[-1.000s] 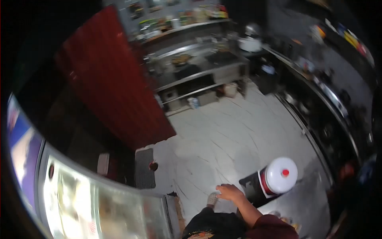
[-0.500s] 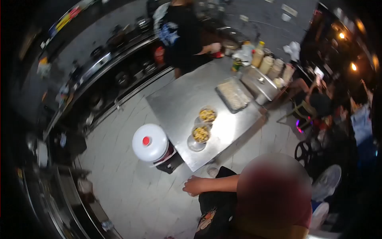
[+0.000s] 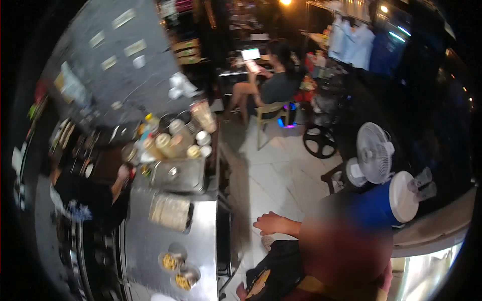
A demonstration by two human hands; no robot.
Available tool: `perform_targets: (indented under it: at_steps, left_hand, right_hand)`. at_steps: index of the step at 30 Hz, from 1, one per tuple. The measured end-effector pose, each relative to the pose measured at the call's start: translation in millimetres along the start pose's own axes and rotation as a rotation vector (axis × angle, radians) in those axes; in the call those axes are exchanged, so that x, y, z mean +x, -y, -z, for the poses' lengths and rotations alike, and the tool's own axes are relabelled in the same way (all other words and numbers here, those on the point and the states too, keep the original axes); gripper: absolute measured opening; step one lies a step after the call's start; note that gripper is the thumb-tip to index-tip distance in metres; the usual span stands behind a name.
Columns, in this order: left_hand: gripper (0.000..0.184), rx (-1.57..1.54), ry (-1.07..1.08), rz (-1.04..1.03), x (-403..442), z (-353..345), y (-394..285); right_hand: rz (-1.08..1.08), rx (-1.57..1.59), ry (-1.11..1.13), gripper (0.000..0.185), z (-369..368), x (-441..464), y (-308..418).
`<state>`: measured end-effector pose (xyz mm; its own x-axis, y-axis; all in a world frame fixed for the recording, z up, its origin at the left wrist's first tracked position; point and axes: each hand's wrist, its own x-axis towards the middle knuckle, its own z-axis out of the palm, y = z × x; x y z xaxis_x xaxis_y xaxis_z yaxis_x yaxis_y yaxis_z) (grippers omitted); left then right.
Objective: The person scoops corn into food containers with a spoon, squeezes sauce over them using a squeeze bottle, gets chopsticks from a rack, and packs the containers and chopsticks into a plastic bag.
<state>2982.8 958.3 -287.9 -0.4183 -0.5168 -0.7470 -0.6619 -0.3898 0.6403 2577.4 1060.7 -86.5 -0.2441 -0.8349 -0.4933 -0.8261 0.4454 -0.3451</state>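
Head view: steel tabletop [image 3: 143,241] at frame left, lidded steel pan [image 3: 183,175] toward its upper end. Right hand [image 3: 269,223] hangs empty and loose; left hand, can't tell. Two cups of yellowish food [image 3: 170,262] sit on the tabletop's lower end. Probably between grabs, any pickup needs a reach.

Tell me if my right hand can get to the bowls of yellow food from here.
Probably not without moving closer: your right hand hangs over the floor, apart from the steel table that bears the bowls of yellow food. Nothing appears to stand between them, though.
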Motion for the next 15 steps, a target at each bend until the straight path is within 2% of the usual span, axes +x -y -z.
perform_targets:
  at_steps: [2, 5, 6, 7, 9, 13, 15]
  left_hand:
    - [0.029, 0.04, -0.007, -0.111, 37, -17, -44]
    - [0.018, -0.107, -0.057, -0.282, 91, -49, -118]
    - [0.029, -0.042, 0.033, -0.317, 98, -47, -137]
    - [0.042, 0.022, 0.123, -0.352, 111, -50, -160]
    - [0.038, 0.062, 0.131, -0.185, 140, -59, -195]
    - [0.035, 0.262, 0.164, 0.045, 204, -125, -267]
    - [0.033, 0.327, 0.2, 0.094, 238, -159, -305]
  right_hand:
    - [-0.107, 0.042, 0.073, 0.04, 31, -15, -41]
    - [0.074, 0.375, -0.124, 0.04, 62, -19, -101]
    - [0.16, 0.431, -0.107, 0.039, 76, -12, -121]
    - [0.152, 0.447, -0.104, 0.038, 96, -10, -139]
    - [0.138, 0.487, -0.095, 0.037, 153, -22, -164]
    - [0.088, 0.44, -0.413, 0.039, 240, -52, -258]
    - [-0.14, 0.363, -0.535, 0.039, 261, -63, -322]
